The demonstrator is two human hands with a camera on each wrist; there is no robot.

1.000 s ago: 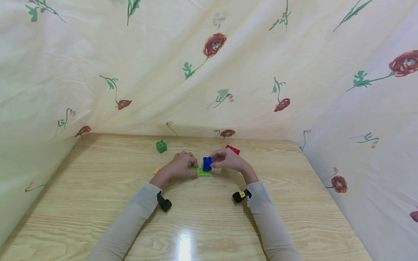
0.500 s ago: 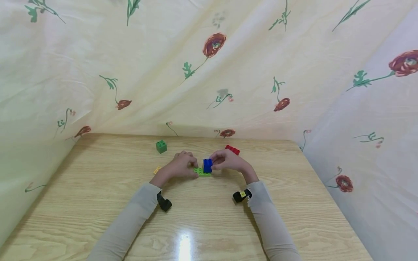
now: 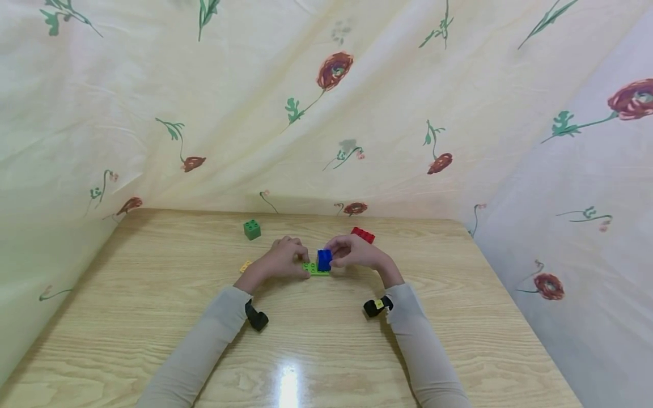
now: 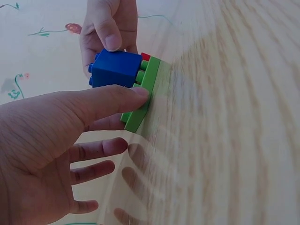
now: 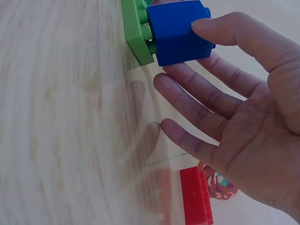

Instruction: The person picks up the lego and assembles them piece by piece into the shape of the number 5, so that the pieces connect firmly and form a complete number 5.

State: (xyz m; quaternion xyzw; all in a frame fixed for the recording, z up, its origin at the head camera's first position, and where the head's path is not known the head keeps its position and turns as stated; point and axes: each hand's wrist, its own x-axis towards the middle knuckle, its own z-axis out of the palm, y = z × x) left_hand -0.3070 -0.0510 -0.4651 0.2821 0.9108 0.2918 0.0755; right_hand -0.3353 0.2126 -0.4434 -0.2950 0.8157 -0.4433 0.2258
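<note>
A flat light green toy brick lies on the table, and my left hand pinches its left end between thumb and fingers. With thumb and fingertips, my right hand holds a blue brick over the green one's right part. Seen from the right wrist, the blue brick is slightly tilted against the studs of the green brick, a narrow gap showing between them. In the left wrist view the thumb of my left hand lies along the green brick's edge.
A dark green brick stands behind and left of my hands. A small yellow brick lies beside my left wrist, and a red brick lies behind my right hand. Flowered cloth hangs along the table's back and sides.
The blue brick in my right hand has come slightly down and toward me onto the light green brick. My left hand stays in place.
</note>
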